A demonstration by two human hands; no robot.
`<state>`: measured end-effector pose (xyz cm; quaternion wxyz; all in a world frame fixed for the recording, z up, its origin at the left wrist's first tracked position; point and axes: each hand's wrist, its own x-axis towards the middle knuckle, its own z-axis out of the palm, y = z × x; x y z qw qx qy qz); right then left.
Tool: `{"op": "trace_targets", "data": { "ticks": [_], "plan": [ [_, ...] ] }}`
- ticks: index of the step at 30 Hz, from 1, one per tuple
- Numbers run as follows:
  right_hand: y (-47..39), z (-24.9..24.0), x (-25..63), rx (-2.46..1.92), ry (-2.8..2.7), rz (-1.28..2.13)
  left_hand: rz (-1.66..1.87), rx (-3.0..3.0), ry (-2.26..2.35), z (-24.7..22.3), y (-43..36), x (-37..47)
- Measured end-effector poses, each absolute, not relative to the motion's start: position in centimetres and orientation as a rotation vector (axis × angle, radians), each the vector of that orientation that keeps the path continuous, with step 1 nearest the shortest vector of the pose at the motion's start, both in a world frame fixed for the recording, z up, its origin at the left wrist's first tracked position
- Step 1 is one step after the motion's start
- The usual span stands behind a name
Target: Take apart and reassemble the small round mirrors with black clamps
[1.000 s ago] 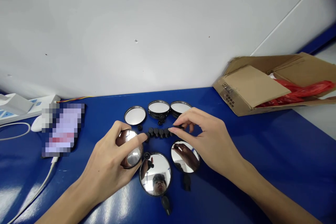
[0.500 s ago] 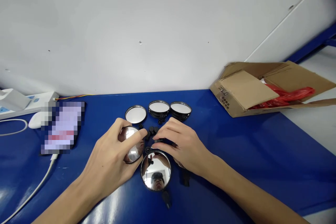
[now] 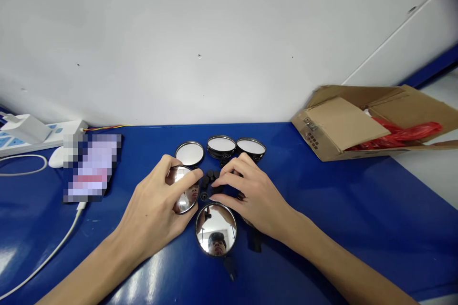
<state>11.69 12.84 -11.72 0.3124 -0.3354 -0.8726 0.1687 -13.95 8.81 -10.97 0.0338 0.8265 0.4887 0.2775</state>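
Observation:
My left hand [image 3: 157,200] is wrapped round a round mirror [image 3: 182,202], one finger lying across its reflective face. My right hand [image 3: 250,195] hovers by a cluster of small black caps [image 3: 210,175], thumb and forefinger apart with no part visibly gripped. A small round black fitting [image 3: 204,196] lies between the hands. Just below it rests another round mirror [image 3: 216,229] with a black stem [image 3: 230,268] pointing toward me. Partly hidden under my right hand is a further mirror, its black stem [image 3: 255,242] showing.
Behind the hands stand more round mirrors [image 3: 189,153], some stacked [image 3: 221,145]. To the right is an open cardboard box [image 3: 343,124] with a red plastic bag [image 3: 404,132]. On the left lie a phone [image 3: 95,167], a white cable [image 3: 67,233] and a power strip [image 3: 67,128].
The whole view has shifted slightly, moving things rightward. My right thumb and forefinger have spread a little wider. My left hand keeps hold of the mirror, which has tilted slightly.

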Motion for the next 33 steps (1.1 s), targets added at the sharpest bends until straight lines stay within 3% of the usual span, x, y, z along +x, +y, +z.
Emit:
{"op": "trace_targets", "data": {
  "ticks": [23, 33],
  "plan": [
    [13.2, -12.2, 11.2, -0.899, -2.237, 0.429, 1.029, 2.515, 1.394, -10.9, 8.5, -13.7],
    [12.2, -11.6, 10.7, -0.619, -2.24, 0.437, 1.061, 2.444, 1.492, -11.1, 8.9, -13.7]
  ]
}}
